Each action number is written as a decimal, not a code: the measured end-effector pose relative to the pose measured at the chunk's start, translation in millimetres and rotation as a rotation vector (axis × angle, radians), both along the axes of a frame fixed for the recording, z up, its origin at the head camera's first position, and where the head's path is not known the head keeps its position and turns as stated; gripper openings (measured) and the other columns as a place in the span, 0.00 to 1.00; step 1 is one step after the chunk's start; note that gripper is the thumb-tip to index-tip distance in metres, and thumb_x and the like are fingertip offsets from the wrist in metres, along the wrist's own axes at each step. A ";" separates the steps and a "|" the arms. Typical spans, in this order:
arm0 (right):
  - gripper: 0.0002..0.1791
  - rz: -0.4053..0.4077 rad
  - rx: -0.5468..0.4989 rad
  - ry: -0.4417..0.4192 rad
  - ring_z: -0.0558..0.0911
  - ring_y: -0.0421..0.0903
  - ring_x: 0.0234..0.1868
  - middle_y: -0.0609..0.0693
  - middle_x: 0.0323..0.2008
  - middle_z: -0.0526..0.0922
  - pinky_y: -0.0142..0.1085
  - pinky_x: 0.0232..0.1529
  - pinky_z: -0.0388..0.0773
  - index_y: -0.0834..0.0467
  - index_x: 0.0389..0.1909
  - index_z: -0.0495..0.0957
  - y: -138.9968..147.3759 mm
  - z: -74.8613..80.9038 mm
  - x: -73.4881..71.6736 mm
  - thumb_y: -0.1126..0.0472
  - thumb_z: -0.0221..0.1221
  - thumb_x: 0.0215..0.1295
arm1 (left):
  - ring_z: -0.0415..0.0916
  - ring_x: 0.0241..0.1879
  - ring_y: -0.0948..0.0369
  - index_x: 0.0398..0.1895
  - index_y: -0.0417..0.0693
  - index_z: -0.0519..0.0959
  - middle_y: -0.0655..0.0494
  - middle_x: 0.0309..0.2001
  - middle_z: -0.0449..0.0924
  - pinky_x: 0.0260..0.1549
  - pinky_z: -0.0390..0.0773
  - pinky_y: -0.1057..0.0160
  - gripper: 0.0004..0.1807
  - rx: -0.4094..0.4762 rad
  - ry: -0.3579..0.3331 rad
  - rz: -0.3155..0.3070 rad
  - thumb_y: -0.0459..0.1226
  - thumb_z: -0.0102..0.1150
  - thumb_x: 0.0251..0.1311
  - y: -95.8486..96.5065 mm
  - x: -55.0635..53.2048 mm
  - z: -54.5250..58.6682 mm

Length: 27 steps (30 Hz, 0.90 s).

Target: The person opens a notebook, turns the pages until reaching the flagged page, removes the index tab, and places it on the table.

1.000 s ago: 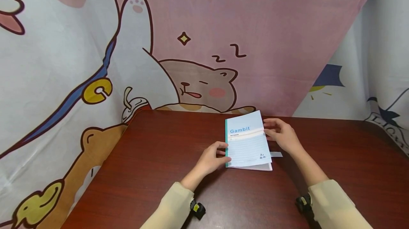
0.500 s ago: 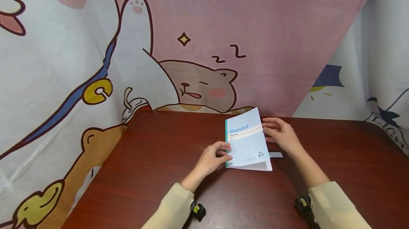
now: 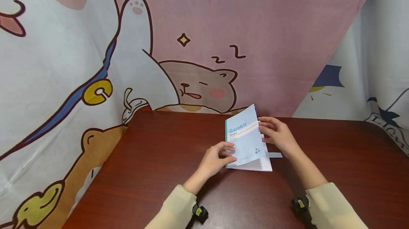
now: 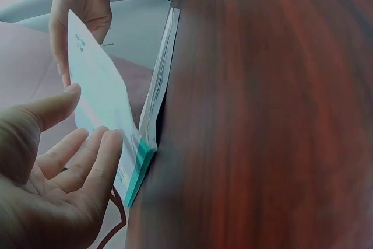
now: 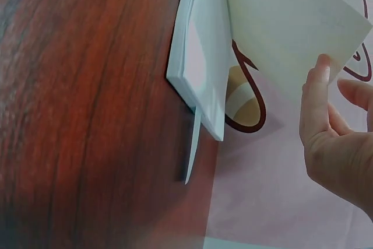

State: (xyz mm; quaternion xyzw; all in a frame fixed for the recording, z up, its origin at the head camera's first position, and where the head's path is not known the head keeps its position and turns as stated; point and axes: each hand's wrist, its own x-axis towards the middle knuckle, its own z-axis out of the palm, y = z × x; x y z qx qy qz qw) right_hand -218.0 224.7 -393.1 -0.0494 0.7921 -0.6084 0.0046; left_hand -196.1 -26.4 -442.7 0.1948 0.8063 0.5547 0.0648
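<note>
At the notebook (image 3: 246,143), right hand (image 3: 282,135) touches its raised cover (image 5: 288,27), left hand (image 3: 214,159) alongside, each grip loosely spread.

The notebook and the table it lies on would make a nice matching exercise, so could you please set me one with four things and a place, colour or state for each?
Column one
1. Front cover
2. Spine
3. Pale strip
4. Table

Column two
A. Dark reddish brown
B. Sticks out beyond the pages on the right in the head view
C. Raised at a slant
D. Green

Right pairs: 1-C, 2-D, 3-B, 4-A
</note>
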 end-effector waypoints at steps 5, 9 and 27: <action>0.27 0.009 -0.017 -0.001 0.80 0.30 0.40 0.72 0.62 0.71 0.32 0.39 0.84 0.67 0.69 0.64 -4.2 2.0 1.1 0.62 0.55 0.74 | 0.85 0.47 0.50 0.55 0.42 0.80 0.47 0.51 0.86 0.38 0.78 0.72 0.22 0.017 -0.010 0.000 0.36 0.71 0.56 2.3 1.0 -0.7; 0.27 0.018 -0.009 -0.003 0.81 0.30 0.40 0.72 0.62 0.71 0.34 0.40 0.84 0.66 0.70 0.64 -7.0 3.3 2.3 0.60 0.55 0.74 | 0.85 0.46 0.52 0.54 0.43 0.81 0.48 0.51 0.86 0.36 0.78 0.72 0.22 0.023 -0.018 0.004 0.36 0.72 0.56 2.5 2.2 -1.4; 0.29 0.071 -0.065 0.007 0.81 0.33 0.44 0.71 0.64 0.71 0.37 0.42 0.85 0.63 0.72 0.62 -21.3 9.3 2.4 0.60 0.55 0.74 | 0.84 0.47 0.49 0.51 0.44 0.82 0.47 0.51 0.85 0.38 0.80 0.71 0.20 0.033 -0.005 0.014 0.34 0.73 0.54 6.2 4.4 -1.0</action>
